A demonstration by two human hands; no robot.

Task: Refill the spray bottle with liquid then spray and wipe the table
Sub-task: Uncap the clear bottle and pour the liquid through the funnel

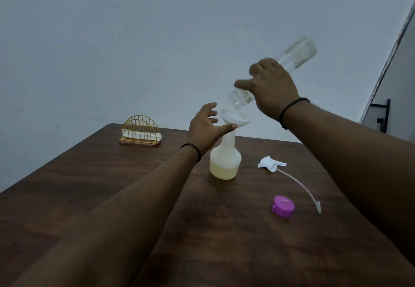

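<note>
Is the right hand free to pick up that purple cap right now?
Probably not yet: the right hand grips the tilted clear bottle over the funnel. The purple cap lies unobstructed on the table.

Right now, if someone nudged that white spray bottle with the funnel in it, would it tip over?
Probably not easily: the spray bottle has a wide base with yellowish liquid low down, which should steady it. The funnel perched in its narrow neck looks likelier to topple; the left hand touches its rim. The bottle is probably light, being only partly full.

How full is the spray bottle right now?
Only partly full: yellowish liquid fills just the bottom of the spray bottle, and the funnel sits in its neck.
</note>
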